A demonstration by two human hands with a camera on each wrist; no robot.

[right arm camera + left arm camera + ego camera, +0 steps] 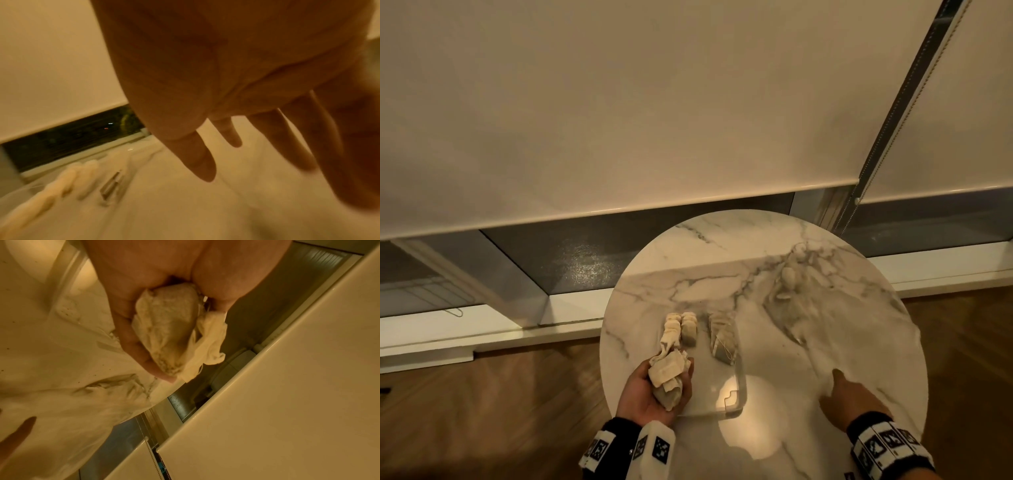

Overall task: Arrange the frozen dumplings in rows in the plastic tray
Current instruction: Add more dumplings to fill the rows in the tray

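— Holding anything, the left hand (654,394)?
— Yes: palm up at the lower centre of the head view, fingers curled round pale frozen dumplings (667,377) with crumpled wrappers, over the near left corner of the clear plastic tray (736,394).
— And the tray itself?
— It sits on the round white marble table (774,445); two short rows of pale dumplings (681,327) lie at its far left end, with a crinkled clear bag (722,339) just beside them.
— The right hand (851,401)?
— Lower right, fingers (197,160) spread wide and straight, holding nothing, above a thin clear plastic sheet (835,329).
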